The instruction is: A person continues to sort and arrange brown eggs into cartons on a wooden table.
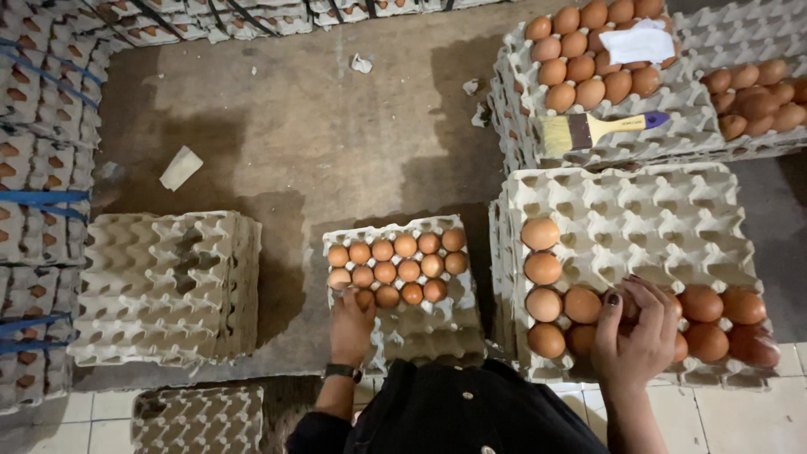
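My left hand [351, 324] reaches down to a grey pulp egg tray [420, 324] on the floor, fingers on a brown egg [365, 298] in its third row. Two full rows of small brown eggs [395, 259] lie above it. My right hand [637, 329] rests palm down on the brown eggs [706, 324] at the near edge of a higher stack of trays [639, 210], fingers curled over one or two of them; the eggs under it are mostly hidden.
A stack of empty trays [168, 286] sits at the left, another [200, 419] near my feet. Tied stacks of filled trays [38, 185] line the left wall. At the back right, trays with eggs [593, 59], a paintbrush [588, 129] and a white paper [636, 44].
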